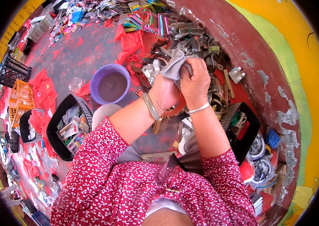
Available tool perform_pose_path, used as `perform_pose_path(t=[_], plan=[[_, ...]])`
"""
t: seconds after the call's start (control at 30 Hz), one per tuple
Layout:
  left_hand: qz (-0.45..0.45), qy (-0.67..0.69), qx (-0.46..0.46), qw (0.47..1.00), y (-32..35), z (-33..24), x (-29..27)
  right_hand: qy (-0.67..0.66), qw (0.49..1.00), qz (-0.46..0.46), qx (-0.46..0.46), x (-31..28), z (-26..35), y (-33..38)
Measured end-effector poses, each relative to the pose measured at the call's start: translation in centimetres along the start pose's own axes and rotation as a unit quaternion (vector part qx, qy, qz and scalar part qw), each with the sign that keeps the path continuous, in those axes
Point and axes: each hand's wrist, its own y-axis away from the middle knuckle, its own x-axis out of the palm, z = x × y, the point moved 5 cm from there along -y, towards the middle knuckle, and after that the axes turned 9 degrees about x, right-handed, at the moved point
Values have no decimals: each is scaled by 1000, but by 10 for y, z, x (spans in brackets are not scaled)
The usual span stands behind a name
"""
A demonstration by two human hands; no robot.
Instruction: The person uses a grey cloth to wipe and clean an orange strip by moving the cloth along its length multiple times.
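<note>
Both of my hands are together in front of me, gripping a damp-looking grey cloth (174, 64). My left hand (164, 95) is closed under the cloth, its fingertips hidden by it. With its fingers curled, my right hand (196, 83) is closed on the cloth's right side. An orange-brown strap (177, 107) curves below the hands; whether either one holds it I cannot tell. Beyond and beside them spreads a pile of belts and straps (216, 81), some in clear plastic wrapping.
A purple basin (93, 88) of murky water stands left of my hands. Black baskets of small goods flank me, one on the left (56, 139) and one on the right (255, 124). Orange crates (21, 96) stand farther left. A peeling red wall (238, 41) bounds the right.
</note>
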Motion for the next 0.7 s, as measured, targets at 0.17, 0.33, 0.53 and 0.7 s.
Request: perform_pose_path(t=[0.17, 0.33, 0.53, 0.7], plan=[[109, -46, 53, 992, -18, -31, 8, -34, 998, 45, -13, 2, 18, 27], [28, 40, -1, 999, -2, 0, 6, 11, 999, -35, 3, 0, -4, -3], [57, -47, 36, 997, -17, -30, 4, -26, 999, 44, -14, 3, 16, 24], [27, 11, -8, 1000, -2, 6, 2, 4, 999, -27, 41, 0, -8, -5]])
